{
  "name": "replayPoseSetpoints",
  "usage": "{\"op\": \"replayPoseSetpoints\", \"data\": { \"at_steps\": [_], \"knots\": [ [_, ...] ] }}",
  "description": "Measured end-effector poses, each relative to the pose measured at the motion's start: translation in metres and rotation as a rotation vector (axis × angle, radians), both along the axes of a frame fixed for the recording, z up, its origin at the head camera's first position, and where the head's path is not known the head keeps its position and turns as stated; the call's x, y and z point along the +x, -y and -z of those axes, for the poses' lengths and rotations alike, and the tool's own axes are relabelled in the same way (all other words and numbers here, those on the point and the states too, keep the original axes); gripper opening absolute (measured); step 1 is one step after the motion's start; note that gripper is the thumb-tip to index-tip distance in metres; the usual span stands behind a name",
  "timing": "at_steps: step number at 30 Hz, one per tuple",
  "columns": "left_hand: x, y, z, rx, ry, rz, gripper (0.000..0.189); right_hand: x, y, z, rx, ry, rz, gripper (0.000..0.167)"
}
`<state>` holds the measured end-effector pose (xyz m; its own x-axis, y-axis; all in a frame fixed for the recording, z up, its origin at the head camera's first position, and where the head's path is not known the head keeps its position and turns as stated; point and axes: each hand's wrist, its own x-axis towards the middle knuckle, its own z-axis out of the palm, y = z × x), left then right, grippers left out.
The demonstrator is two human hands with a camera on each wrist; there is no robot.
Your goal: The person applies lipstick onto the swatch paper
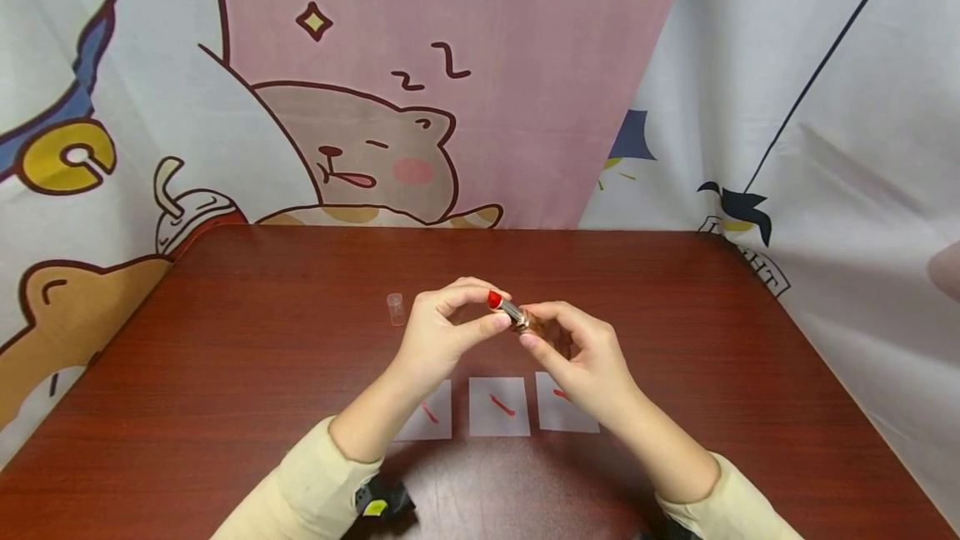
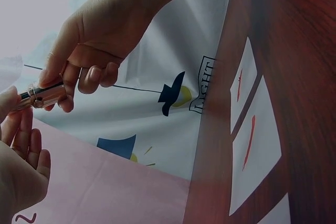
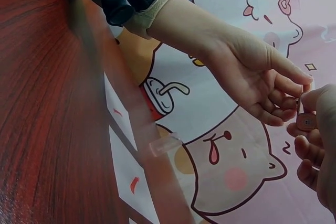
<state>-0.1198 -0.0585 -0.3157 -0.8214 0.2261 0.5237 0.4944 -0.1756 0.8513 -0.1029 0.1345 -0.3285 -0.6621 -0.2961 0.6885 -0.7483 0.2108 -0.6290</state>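
While the left hand (image 1: 435,330) pinches the lipstick (image 1: 513,312) near its bare red tip (image 1: 494,299), the right hand (image 1: 591,350) grips its base (image 1: 534,324) over the table (image 1: 285,340), a two-ended hold that probably steadies it.

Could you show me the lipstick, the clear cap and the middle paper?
Lipstick (image 1: 512,311), head view: its silver tube.
Clear cap (image 1: 396,311), head view: its side.
Middle paper (image 1: 495,419), head view: its lower part.

The left hand (image 3: 257,77) and right hand (image 3: 326,135) hold a small tube (image 3: 306,122), its round end showing. On the table (image 3: 47,103), two white papers (image 3: 128,163) bear red strokes (image 3: 135,185); nearer the edge along the printed cloth (image 3: 236,148) is a clear cap (image 3: 165,145).
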Motion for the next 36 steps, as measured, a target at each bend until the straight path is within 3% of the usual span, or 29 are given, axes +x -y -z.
{"op": "replayPoseSetpoints", "data": {
  "at_steps": [36],
  "knots": [
    [-0.0017, -0.0012, 0.0038, -0.046, -0.025, -0.055, 0.017, -0.0023, 0.0031, 0.0072, 0.001, -0.063, 0.11, 0.04]
  ]
}}
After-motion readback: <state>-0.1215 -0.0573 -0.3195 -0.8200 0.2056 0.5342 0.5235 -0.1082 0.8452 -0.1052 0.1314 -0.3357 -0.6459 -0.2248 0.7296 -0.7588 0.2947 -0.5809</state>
